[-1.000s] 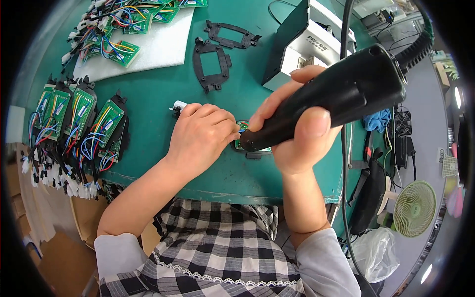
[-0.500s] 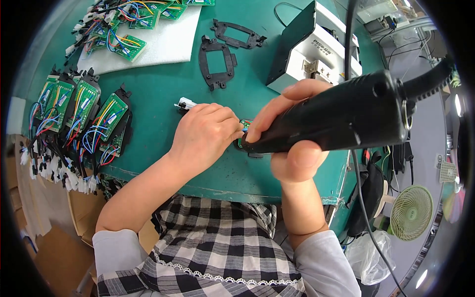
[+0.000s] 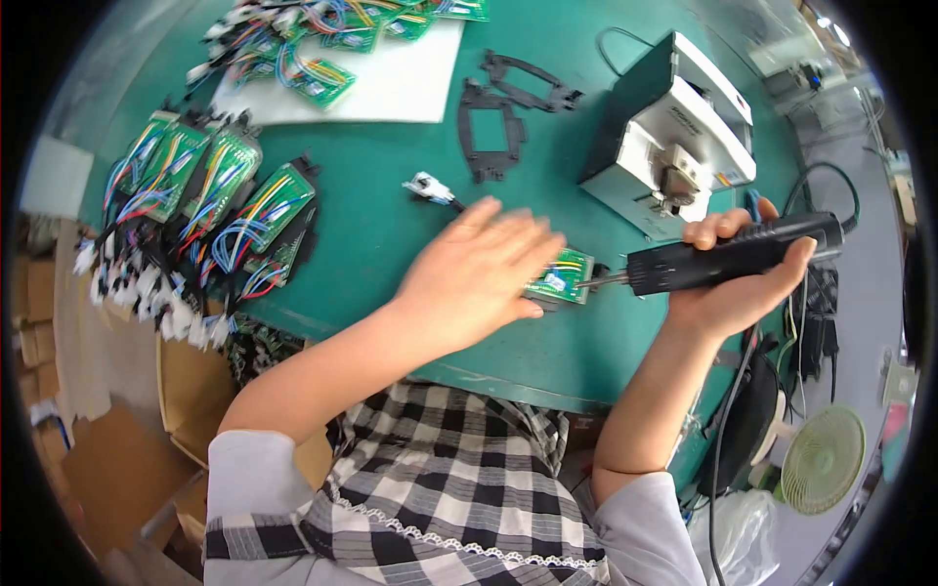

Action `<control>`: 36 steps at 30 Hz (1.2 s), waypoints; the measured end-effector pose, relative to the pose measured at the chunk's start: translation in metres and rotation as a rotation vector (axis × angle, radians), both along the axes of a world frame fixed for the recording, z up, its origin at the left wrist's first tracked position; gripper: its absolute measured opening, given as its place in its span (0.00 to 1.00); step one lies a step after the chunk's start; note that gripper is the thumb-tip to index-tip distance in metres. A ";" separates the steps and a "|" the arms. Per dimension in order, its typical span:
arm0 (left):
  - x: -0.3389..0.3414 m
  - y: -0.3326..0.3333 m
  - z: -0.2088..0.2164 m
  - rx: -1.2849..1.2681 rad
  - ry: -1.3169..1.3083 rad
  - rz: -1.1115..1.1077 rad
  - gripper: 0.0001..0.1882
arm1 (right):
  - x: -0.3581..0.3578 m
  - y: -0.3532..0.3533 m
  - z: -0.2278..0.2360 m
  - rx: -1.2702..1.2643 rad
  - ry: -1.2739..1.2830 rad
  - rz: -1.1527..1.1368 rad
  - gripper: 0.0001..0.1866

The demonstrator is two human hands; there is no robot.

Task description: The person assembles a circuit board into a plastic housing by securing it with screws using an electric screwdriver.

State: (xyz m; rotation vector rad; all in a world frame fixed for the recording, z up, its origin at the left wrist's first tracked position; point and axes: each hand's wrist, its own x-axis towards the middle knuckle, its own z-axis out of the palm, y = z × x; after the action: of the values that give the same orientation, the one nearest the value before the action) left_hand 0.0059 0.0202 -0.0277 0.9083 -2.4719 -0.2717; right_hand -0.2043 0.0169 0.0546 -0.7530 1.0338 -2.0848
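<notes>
My right hand (image 3: pixel 728 301) is wrapped round a black electric screwdriver (image 3: pixel 728 258), held almost level. The bit points left, its tip at the right edge of a green circuit board (image 3: pixel 578 266); whether it touches is unclear. My left hand (image 3: pixel 467 278) lies over the left part of that board, fingers stretched out and slightly blurred, hiding much of it and its wires. Dark plastic shows under the board's edges. Beyond my left fingers a white connector (image 3: pixel 428 186) on a dark lead lies on the table.
Two black plastic frames (image 3: pixel 489 161) lie farther back. A white-and-black box-shaped machine (image 3: pixel 645 161) stands at right. Several wired boards on black frames (image 3: pixel 278 207) line the left side; more wired boards (image 3: pixel 327 83) rest on white foam (image 3: pixel 410 93). A green fan (image 3: pixel 824 459) is lower right.
The screwdriver has swung away from the camera and lies more level, exposing its bit. My left hand has gone from curled fingers to lying stretched over the board. The whole view has shifted.
</notes>
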 end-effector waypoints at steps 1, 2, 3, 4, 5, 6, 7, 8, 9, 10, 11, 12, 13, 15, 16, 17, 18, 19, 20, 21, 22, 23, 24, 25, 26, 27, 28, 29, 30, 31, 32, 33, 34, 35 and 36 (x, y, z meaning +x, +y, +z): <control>-0.006 -0.004 0.002 0.074 0.015 -0.045 0.30 | -0.004 0.000 -0.001 0.020 -0.041 0.044 0.31; -0.006 -0.006 0.004 0.147 0.031 -0.088 0.30 | -0.007 0.002 -0.002 0.040 -0.081 0.090 0.31; 0.001 -0.005 0.006 0.147 0.021 -0.069 0.30 | -0.010 0.004 -0.007 0.031 -0.076 0.130 0.30; 0.010 -0.003 0.010 0.092 0.052 -0.006 0.29 | -0.011 0.005 -0.011 0.021 -0.072 0.170 0.30; 0.021 0.000 0.017 0.036 0.081 0.056 0.28 | -0.012 0.006 -0.013 0.037 -0.095 0.180 0.30; 0.036 0.002 0.028 -0.088 0.115 0.156 0.27 | -0.018 0.008 -0.018 0.042 -0.076 0.155 0.30; 0.056 0.001 0.042 -0.147 0.105 0.268 0.28 | -0.026 0.009 -0.021 0.054 -0.086 0.115 0.30; 0.078 -0.001 0.053 -0.223 0.066 0.356 0.27 | -0.031 0.011 -0.023 0.066 -0.101 0.083 0.30; 0.096 0.001 0.061 -0.234 0.006 0.577 0.28 | -0.033 0.012 -0.025 0.065 -0.098 0.070 0.30; 0.116 0.005 0.068 -0.183 -0.137 0.783 0.27 | -0.034 0.011 -0.025 0.069 -0.113 0.039 0.30; 0.134 0.006 0.066 -0.151 -0.307 0.885 0.26 | -0.035 0.010 -0.025 0.072 -0.124 0.005 0.29; 0.154 0.010 0.057 -0.230 -0.475 0.902 0.26 | -0.033 0.008 -0.025 0.080 -0.137 0.037 0.29; 0.156 0.013 0.052 -0.309 -0.509 0.912 0.27 | -0.030 0.007 -0.025 0.075 -0.146 0.062 0.29; 0.146 0.017 0.053 -0.391 -0.535 0.912 0.27 | -0.022 0.004 -0.024 0.084 -0.119 0.051 0.30; 0.132 0.015 0.061 -0.458 -0.478 0.897 0.24 | -0.022 0.005 -0.025 0.083 -0.114 0.035 0.30; 0.116 0.011 0.065 -0.522 -0.418 0.879 0.20 | -0.023 0.006 -0.027 0.083 -0.106 0.007 0.30; 0.102 0.005 0.068 -0.526 -0.419 0.872 0.20 | -0.023 0.006 -0.026 0.083 -0.105 -0.012 0.30; 0.088 -0.007 0.067 -0.368 -0.301 0.724 0.18 | -0.025 0.007 -0.027 0.079 -0.112 -0.012 0.30; 0.071 -0.022 0.065 -0.211 -0.184 0.572 0.16 | -0.026 0.008 -0.027 0.079 -0.112 -0.018 0.30; 0.052 -0.042 0.060 -0.172 -0.208 0.562 0.18 | -0.025 0.008 -0.026 0.085 -0.122 -0.009 0.30; 0.034 -0.067 0.048 -0.131 -0.226 0.547 0.19 | -0.023 0.008 -0.027 0.091 -0.127 -0.004 0.30; 0.019 -0.091 0.039 -0.127 -0.261 0.604 0.20 | -0.020 0.008 -0.027 0.094 -0.135 0.003 0.29; 0.009 -0.115 0.028 -0.122 -0.291 0.649 0.22 | -0.020 0.009 -0.028 0.093 -0.134 -0.004 0.29; 0.004 -0.140 0.014 -0.212 -0.268 0.666 0.22 | -0.021 0.009 -0.029 0.105 -0.122 -0.021 0.29; 0.001 -0.153 0.005 -0.301 -0.248 0.689 0.22 | -0.023 0.008 -0.030 0.120 -0.113 -0.032 0.29; -0.002 -0.157 0.003 -0.303 -0.247 0.678 0.22 | -0.026 0.009 -0.031 0.123 -0.136 -0.038 0.29; -0.001 -0.160 0.002 -0.250 -0.301 0.700 0.22 | -0.029 0.009 -0.031 0.122 -0.138 -0.046 0.29; -0.001 -0.163 0.001 -0.198 -0.358 0.724 0.22 | -0.033 0.010 -0.030 0.111 -0.153 -0.031 0.29; -0.001 -0.163 -0.002 -0.201 -0.363 0.718 0.22 | -0.033 0.011 -0.030 0.103 -0.172 -0.017 0.29; 0.001 -0.163 -0.005 -0.122 -0.308 0.717 0.23 | -0.033 0.010 -0.028 0.109 -0.159 -0.027 0.29; 0.003 -0.162 -0.006 -0.043 -0.252 0.719 0.23 | -0.032 0.011 -0.026 0.108 -0.167 -0.028 0.29; 0.005 -0.158 -0.006 -0.145 -0.229 0.715 0.19 | -0.033 0.011 -0.025 0.100 -0.175 -0.037 0.29; 0.003 -0.152 0.004 -0.150 -0.236 0.711 0.19 | -0.036 0.013 -0.025 0.091 -0.182 -0.051 0.29; 0.003 -0.145 0.016 0.196 0.100 0.556 0.17 | -0.041 0.015 -0.026 0.060 -0.175 -0.049 0.29; 0.002 -0.135 0.027 0.535 0.428 0.380 0.15 | -0.046 0.020 -0.025 0.028 -0.174 -0.041 0.30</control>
State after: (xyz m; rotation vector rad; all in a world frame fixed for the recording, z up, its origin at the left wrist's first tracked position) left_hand 0.0082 -0.1146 -0.0010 1.3445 -1.8109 -0.9135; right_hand -0.2502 0.0371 0.0299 -0.5304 0.9876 -2.1234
